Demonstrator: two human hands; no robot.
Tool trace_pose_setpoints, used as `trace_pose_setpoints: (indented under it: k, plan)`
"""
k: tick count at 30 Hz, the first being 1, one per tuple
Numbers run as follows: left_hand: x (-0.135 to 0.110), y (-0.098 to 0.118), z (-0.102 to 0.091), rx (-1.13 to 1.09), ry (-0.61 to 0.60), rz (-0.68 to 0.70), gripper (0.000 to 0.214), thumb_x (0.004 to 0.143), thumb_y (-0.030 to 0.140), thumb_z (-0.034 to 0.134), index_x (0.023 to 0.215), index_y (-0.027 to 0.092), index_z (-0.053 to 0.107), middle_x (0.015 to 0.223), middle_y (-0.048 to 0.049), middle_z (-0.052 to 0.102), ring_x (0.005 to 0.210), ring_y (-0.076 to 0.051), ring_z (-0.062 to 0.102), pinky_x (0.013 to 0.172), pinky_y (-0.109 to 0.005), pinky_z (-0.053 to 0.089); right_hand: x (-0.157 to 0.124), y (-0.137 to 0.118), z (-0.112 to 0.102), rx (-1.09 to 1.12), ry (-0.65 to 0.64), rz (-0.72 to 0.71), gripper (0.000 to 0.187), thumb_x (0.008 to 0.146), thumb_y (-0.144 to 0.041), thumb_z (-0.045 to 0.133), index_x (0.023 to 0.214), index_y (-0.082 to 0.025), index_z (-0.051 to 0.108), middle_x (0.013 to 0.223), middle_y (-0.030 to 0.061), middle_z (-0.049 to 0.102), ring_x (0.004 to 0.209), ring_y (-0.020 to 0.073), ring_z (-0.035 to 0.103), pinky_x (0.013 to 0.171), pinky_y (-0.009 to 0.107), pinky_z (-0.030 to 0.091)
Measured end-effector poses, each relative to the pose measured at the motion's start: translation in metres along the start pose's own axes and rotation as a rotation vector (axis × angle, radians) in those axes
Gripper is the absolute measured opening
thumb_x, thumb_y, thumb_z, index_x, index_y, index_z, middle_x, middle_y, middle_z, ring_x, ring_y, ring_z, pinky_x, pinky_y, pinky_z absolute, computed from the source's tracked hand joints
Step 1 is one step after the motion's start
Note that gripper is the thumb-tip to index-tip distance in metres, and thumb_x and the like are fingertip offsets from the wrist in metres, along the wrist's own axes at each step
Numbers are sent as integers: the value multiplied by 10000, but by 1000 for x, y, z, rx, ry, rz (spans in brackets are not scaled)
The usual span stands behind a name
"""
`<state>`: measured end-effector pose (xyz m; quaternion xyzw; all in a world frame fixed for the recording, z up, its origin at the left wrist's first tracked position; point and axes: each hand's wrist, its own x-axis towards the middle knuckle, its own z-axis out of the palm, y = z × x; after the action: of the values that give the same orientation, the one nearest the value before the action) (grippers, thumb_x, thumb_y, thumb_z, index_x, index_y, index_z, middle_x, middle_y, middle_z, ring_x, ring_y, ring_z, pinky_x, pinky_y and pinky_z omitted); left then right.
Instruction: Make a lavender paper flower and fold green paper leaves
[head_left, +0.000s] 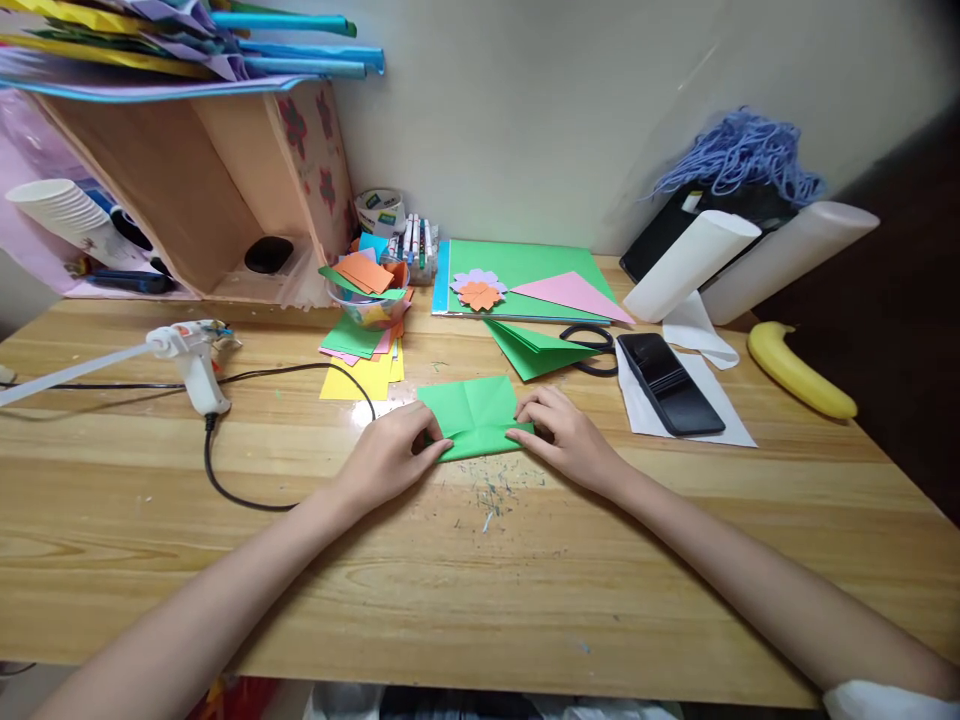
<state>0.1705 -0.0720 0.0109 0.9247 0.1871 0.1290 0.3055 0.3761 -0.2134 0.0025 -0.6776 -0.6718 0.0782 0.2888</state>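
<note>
A sheet of green paper [472,405] with crossing creases lies flat on the wooden table, its near edge folded up into a narrow strip. My left hand [394,445] pinches the left end of that fold between thumb and fingers. At the right end, my right hand [564,437] grips the same fold, thumb in front and fingers curled behind. Just beyond the sheet sits a folded green paper piece [532,348], partly over the black-handled scissors [596,365]. Small dark scraps [487,490] are scattered in front of the paper.
A white glue gun [196,370] with a black cable stands at left. Behind are a tub of paper scraps [367,300], coloured paper squares [356,375], and a green pad [540,265] bearing paper flowers. A phone [667,385], paper rolls [690,265] and a banana [799,370] lie at right.
</note>
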Motion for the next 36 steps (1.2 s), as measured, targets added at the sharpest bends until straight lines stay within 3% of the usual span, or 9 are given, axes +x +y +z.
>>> trace_pose_setpoints:
  k: [10,26,36]
  plan:
    - [2,2,0,-47,-2,-27,153,780,251,555,683,158,482,669,5,502,607,-110,456,536,-228,328,-1,-2,3,-108,-28,50,150,824,-309,517,750,-185,474,831,60,492,802,192,444,707,314,390]
    - [3,4,-1,92,-33,97,117,812,201,488,715,170,430,732,-10,482,690,-135,452,590,-248,353,-2,-1,4,-142,-3,39,153,826,-315,517,753,-186,479,812,58,509,795,193,445,698,311,389]
    - [4,2,0,45,-44,95,130,798,169,496,697,175,415,719,-7,473,685,-139,450,584,-250,347,-1,-2,6,-163,9,55,159,832,-312,511,739,-188,474,799,55,526,783,193,456,689,309,386]
